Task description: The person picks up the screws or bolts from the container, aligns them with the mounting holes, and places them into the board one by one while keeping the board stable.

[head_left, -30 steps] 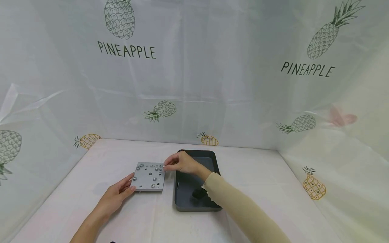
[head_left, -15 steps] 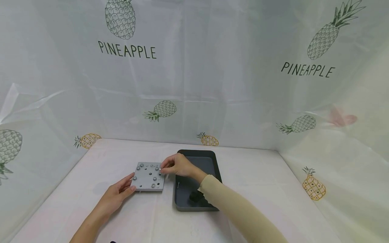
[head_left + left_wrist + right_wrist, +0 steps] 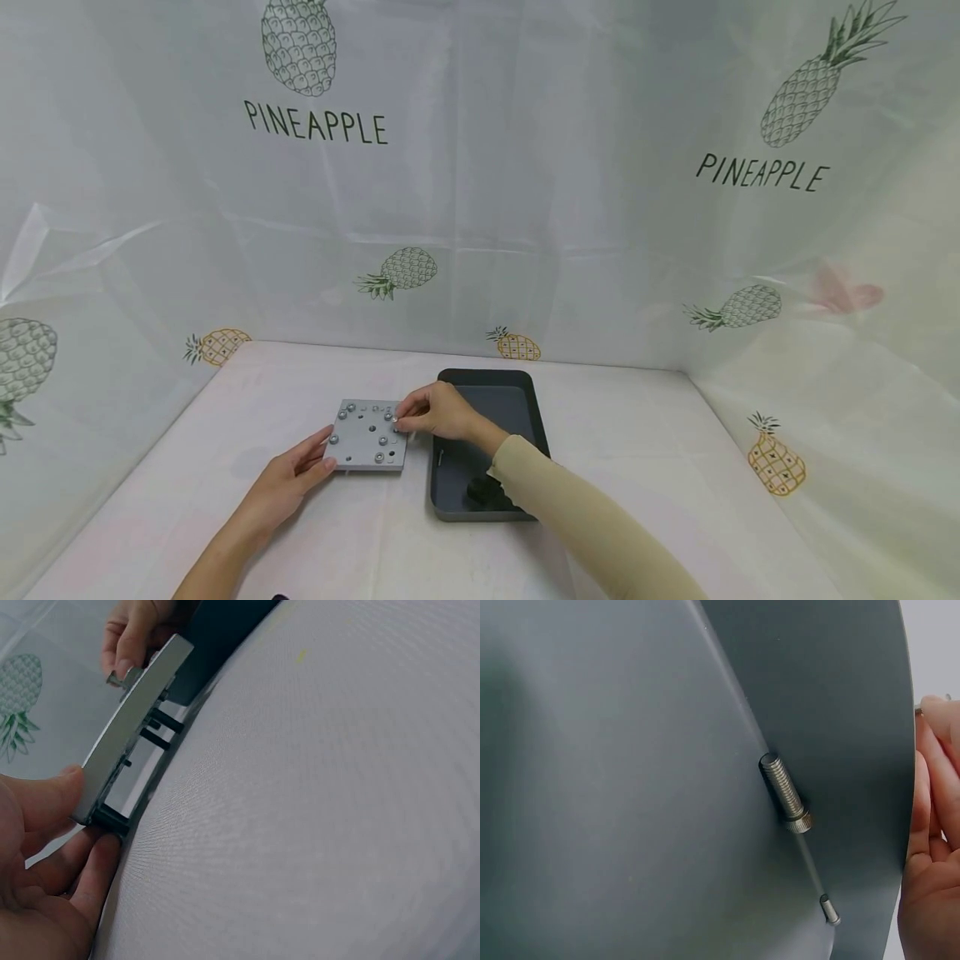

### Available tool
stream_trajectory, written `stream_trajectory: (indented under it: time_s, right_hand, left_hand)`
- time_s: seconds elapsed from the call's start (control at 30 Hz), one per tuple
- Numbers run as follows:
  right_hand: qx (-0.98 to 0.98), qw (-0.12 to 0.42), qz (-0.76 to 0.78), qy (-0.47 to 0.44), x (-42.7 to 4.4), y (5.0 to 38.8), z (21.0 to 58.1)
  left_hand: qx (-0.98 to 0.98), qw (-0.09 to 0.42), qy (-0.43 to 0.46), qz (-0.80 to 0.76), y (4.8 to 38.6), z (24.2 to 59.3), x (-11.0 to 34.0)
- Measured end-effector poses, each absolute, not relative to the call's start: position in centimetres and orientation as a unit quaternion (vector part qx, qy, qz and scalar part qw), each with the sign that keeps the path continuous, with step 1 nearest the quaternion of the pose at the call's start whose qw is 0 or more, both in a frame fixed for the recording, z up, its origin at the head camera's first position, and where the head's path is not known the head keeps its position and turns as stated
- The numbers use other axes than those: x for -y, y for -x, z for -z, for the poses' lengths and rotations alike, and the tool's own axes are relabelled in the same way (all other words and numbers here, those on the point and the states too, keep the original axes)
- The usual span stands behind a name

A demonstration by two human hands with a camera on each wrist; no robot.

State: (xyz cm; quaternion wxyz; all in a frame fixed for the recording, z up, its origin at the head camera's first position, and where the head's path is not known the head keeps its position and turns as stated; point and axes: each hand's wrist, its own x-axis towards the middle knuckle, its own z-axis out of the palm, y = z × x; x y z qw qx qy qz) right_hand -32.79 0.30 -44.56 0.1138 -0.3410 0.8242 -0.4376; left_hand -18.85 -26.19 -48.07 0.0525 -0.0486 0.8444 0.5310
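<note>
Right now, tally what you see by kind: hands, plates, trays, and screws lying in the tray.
Hands, left hand and right hand: 2
Metal plate: 1
Dark tray: 1
Screws visible in the tray: 2
Total: 6

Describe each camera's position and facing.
Head: on the head, facing forward and down at the square grey metal plate; left hand, right hand, forearms show.
Left wrist: worn there, facing the plate's edge; both hands show.
Right wrist: worn there, facing the dark-grey rectangular tray; right hand shows.
The first two share the plate.
</note>
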Motion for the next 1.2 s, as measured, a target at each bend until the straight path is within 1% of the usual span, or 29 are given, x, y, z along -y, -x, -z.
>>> stream_trajectory:
  time_s: [0.57,0.77,0.97,1.2]
  right_hand:
    - [-0.826,0.106,0.412,0.369,-0.7,32.9,44.2]
    - [-0.821,0.119,0.406,0.383,-1.1,33.1,43.8]
    - [-0.827,0.099,0.393,0.389,-3.1,33.6,42.2]
    - [-0.844,0.081,0.395,0.354,-6.9,34.5,40.8]
  left_hand:
    - [-0.844,0.055,0.05,-0.531,18.9,48.2,26.1]
    - [-0.843,0.052,0.049,-0.533,18.9,48.3,26.0]
    - [-0.844,0.054,0.05,-0.531,19.0,48.3,26.1]
    - [-0.845,0.059,0.053,-0.529,19.0,48.3,26.4]
